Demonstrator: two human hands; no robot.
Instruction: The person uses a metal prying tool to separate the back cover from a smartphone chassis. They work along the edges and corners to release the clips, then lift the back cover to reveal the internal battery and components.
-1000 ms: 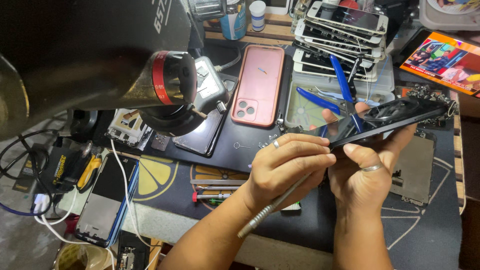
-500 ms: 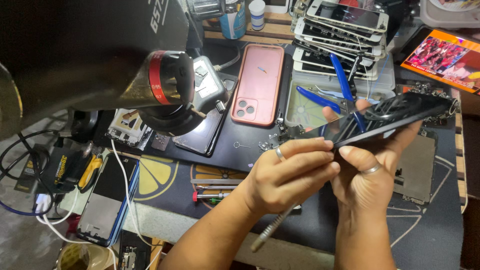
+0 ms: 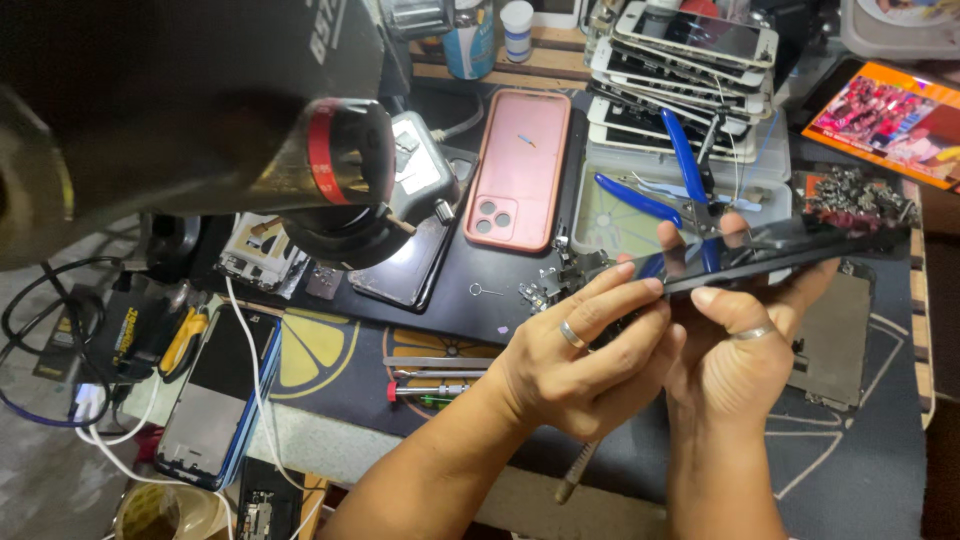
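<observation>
A dark phone point(image 3: 800, 250) is held edge-on above the work mat, tilted up to the right. My right hand point(image 3: 745, 345), a ring on one finger, grips it from below with the thumb on the near edge. My left hand point(image 3: 575, 355), also ringed, presses its fingertips on the phone's left end. It also clasps a thin metal tool point(image 3: 577, 476), whose handle sticks out below the palm. The tool's tip is hidden behind the fingers.
A pink-cased phone point(image 3: 520, 165) lies face down on the black mat point(image 3: 850, 470). Behind it are blue-handled pliers point(image 3: 690, 165) and a stack of cracked phones point(image 3: 690, 45). A dark scope with a red ring point(image 3: 320, 150) looms at left. Screwdrivers point(image 3: 440, 378), a blue phone point(image 3: 215, 405) and cables lie nearby.
My left hand shifted right along the phone's edge, and the tool's handle swung from a low slant to nearly straight down. The phone stayed in my right hand.
</observation>
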